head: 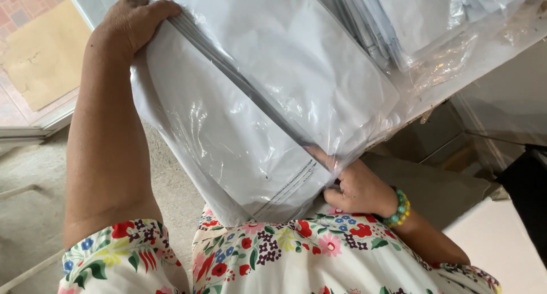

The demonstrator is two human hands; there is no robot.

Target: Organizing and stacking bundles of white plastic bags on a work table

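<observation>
I hold a thick stack of flat white items in clear plastic bags (239,129) tilted against my body. My left hand (134,20) grips the stack's top left corner, fingers curled over its edge. At the lower right corner, my right hand (356,188) pinches the stack's edge; a green and yellow bead bracelet (400,208) is on that wrist. The front half of the stack is parted from the back half along a dark gap running diagonally.
More bagged white items (433,20) lie piled on a white surface at the upper right. A brown cardboard sheet (43,54) lies on the floor at the upper left. A white box edge (496,237) sits at the lower right, beside a dark object (527,186).
</observation>
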